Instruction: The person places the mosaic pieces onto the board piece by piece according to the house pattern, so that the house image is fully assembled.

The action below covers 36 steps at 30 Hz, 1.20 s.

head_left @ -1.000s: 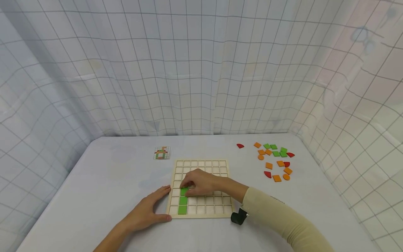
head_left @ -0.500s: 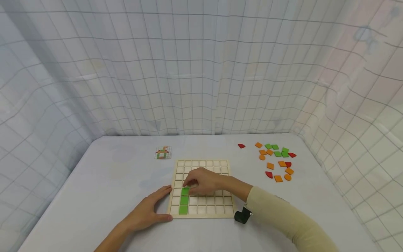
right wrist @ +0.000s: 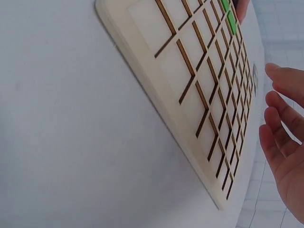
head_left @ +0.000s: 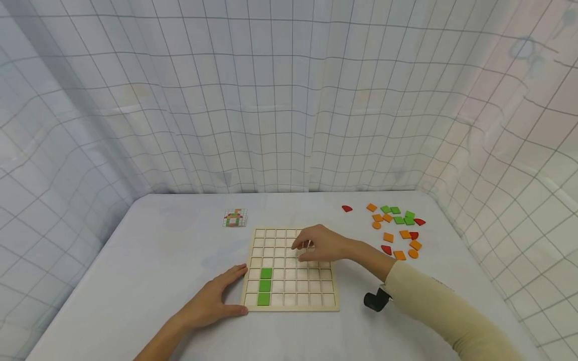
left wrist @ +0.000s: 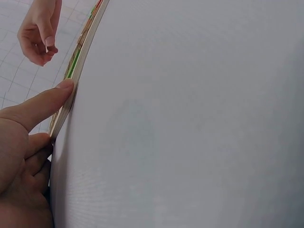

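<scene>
A pale wooden grid board (head_left: 293,309) lies on the white table, with three green square tiles (head_left: 265,286) set in a column of cells near its left side. My left hand (head_left: 205,303) rests beside the left edge, its thumb (left wrist: 61,92) and fingertips touching the board's side. Over the upper right part of the board hovers my right hand (head_left: 322,244). Its fingers (right wrist: 273,137) are loosely bent and the thumb stands apart, with nothing held between them. In the right wrist view the tiles (right wrist: 231,22) sit at the board's far end.
Loose tiles lie to the right of the board: several orange squares (head_left: 388,237), green diamonds (head_left: 399,220), red quarter-rounds (head_left: 386,249) and orange discs (head_left: 413,254). A small pattern card (head_left: 235,217) lies behind the board's left corner. A black device (head_left: 376,301) hangs at the right wrist.
My right hand has let go of the uppermost green tile, now flat in its cell, and has moved right and away across the board. The left hand stays at the edge.
</scene>
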Motion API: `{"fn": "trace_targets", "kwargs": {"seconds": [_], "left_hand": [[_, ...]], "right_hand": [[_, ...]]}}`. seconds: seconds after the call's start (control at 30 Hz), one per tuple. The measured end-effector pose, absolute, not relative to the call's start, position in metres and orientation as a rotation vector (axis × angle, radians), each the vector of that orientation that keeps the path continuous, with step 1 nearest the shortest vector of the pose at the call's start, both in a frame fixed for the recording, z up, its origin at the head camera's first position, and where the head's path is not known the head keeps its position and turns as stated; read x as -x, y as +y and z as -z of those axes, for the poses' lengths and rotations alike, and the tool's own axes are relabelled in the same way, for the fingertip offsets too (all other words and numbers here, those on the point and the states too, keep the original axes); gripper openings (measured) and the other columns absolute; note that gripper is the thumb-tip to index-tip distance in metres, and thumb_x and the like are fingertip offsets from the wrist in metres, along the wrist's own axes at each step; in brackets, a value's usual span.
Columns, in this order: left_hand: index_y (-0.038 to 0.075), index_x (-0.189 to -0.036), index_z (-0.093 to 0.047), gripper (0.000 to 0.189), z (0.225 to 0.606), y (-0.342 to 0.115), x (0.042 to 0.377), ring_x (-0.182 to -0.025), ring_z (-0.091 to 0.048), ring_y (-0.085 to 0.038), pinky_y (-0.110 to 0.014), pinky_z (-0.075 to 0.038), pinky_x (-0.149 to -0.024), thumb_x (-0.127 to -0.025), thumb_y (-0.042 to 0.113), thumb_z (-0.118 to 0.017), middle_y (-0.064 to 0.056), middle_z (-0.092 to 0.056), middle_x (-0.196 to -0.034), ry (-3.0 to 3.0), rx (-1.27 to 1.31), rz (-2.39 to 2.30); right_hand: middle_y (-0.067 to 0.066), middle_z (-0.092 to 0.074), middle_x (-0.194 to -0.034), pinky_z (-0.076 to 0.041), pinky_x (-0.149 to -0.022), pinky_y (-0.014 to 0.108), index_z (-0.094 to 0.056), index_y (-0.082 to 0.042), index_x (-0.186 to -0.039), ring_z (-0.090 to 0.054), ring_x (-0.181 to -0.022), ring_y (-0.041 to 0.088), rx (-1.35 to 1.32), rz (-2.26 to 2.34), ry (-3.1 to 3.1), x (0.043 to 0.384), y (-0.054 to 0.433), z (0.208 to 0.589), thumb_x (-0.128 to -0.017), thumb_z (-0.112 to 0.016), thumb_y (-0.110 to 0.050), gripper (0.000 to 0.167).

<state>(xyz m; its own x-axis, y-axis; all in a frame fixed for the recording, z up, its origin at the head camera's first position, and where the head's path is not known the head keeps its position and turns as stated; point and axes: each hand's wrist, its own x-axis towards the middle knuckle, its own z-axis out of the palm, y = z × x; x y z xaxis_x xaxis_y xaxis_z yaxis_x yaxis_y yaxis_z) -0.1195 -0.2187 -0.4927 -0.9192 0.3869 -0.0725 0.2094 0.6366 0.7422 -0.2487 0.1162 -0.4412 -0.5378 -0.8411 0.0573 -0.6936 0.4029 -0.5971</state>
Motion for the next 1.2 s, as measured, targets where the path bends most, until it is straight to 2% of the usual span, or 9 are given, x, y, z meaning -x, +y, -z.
{"fn": "trace_targets", "kwargs": {"seconds": [0.5,0.97,1.2], "left_hand": [[0.013,-0.158,-0.044,0.099,0.494,-0.217,0.117,-0.151,-0.026,-0.042,-0.067,-0.020,-0.118,-0.078,0.050,-0.088,-0.011,-0.035,-0.165,2.637,-0.444,-1.137],[0.012,-0.157,-0.045,0.098,0.492,-0.218,0.118,-0.151,-0.027,-0.043,-0.068,-0.021,-0.117,-0.078,0.051,-0.087,-0.011,-0.036,-0.164,2.653,-0.467,-1.135],[0.013,-0.158,-0.045,0.099,0.492,-0.216,0.119,-0.151,-0.026,-0.041,-0.066,-0.020,-0.118,-0.077,0.052,-0.087,-0.010,-0.035,-0.165,2.650,-0.443,-1.123]], "right_hand": [[0.008,-0.072,-0.109,-0.058,-0.085,0.041,-0.074,-0.002,-0.118,-0.065,-0.096,0.019,1.182,0.869,2.594,0.257,0.196,0.430,-0.093,-0.078,-0.015,0.028],[0.011,-0.072,-0.108,-0.056,-0.088,0.042,-0.074,-0.001,-0.118,-0.064,-0.098,0.025,0.835,0.862,2.747,0.266,0.261,0.429,-0.093,-0.079,-0.016,0.030],[0.005,-0.069,-0.099,-0.056,-0.083,0.038,-0.072,0.004,-0.118,-0.063,-0.093,0.024,0.748,0.943,2.763,0.269,0.290,0.430,-0.092,-0.079,-0.015,0.033]]}}
